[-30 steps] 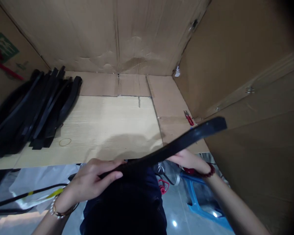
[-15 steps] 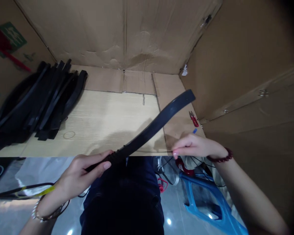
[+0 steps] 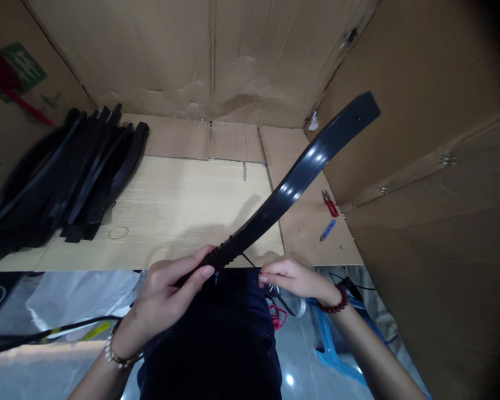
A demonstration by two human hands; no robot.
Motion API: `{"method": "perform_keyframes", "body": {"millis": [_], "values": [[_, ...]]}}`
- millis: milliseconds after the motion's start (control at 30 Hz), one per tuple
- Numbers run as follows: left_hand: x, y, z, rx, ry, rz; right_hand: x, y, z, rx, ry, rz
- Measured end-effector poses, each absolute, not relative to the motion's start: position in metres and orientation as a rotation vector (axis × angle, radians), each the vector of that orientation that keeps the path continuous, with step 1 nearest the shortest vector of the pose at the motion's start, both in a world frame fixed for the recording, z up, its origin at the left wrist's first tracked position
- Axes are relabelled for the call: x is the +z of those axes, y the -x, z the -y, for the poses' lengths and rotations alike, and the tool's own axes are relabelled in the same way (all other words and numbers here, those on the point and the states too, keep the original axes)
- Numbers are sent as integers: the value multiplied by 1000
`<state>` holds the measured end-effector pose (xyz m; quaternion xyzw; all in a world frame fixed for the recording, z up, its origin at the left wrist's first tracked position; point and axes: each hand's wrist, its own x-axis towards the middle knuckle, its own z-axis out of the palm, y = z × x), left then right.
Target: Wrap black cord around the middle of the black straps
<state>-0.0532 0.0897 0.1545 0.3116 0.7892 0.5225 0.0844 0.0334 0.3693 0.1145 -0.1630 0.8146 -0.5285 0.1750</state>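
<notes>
The left hand (image 3: 166, 300) grips the cord-wound end of a black rubber strip (image 3: 304, 172); the right hand (image 3: 294, 278), fingers nearly closed, may or may not hold a thin black thread (image 3: 250, 260).

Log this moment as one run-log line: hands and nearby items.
Left hand: grips black strip, cord-wrapped end | Right hand: beside strip, grip unclear | Nearby: stacked black strips, red snips

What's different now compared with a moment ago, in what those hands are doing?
The free end of the black strap has swung up and away, toward the cardboard wall. The right hand no longer supports the strap and has moved in near the left hand, which still grips its lower end. The stack of black straps and the red-handled snips stayed put.
</notes>
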Motion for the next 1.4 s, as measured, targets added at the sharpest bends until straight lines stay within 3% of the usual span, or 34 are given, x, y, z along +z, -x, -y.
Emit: {"method": "perform_keyframes", "body": {"millis": [433, 867, 1200, 1400], "values": [[138, 59, -110, 1548, -808, -2305, 80, -41, -342, -1975, -70, -1961], [142, 63, -116, 1495, -745, -2271, 103, -36, -332, -2513, -10, -1691], [137, 65, -115, 1505, -709, -2213, 135, -24, -333, -2426, 96, -2030], [134, 60, -116, 1569, -665, -2139, 136, -30, -332, -2415, -175, -2178]]}}
